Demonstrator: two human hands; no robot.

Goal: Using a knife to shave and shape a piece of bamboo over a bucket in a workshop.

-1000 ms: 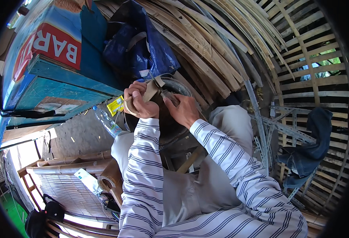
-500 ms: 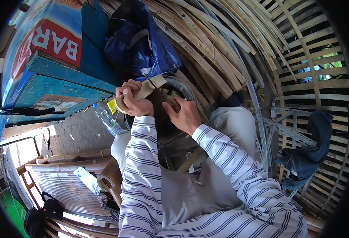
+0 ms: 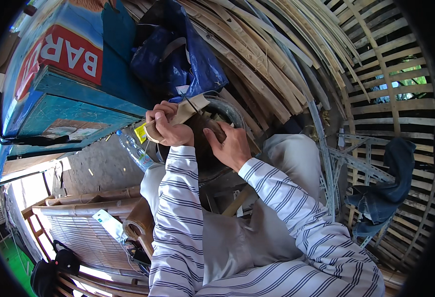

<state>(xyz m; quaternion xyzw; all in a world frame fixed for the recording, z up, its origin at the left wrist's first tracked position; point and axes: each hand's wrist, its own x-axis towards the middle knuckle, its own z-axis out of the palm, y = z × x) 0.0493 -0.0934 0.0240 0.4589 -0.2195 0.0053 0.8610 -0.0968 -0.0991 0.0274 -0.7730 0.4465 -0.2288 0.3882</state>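
Note:
My left hand (image 3: 172,127) is closed around a pale split bamboo piece (image 3: 193,111), which slants up and right beyond the fingers. My right hand (image 3: 231,147) has its fingers wrapped round a knife (image 3: 194,105); its handle is mostly hidden in the grip. The dark narrow blade lies across the bamboo, just right of my left fingers. Beneath both hands stands a dark round bucket (image 3: 236,115) between my knees, with offcuts showing inside near its far rim.
A blue bag (image 3: 200,69) lies beyond the bucket, beside a blue painted cabinet (image 3: 74,116) at left. Long bamboo strips (image 3: 257,54) are stacked behind. A plastic bottle (image 3: 132,150) is near my left knee. Jeans (image 3: 398,168) hang on a metal frame (image 3: 358,161) at right.

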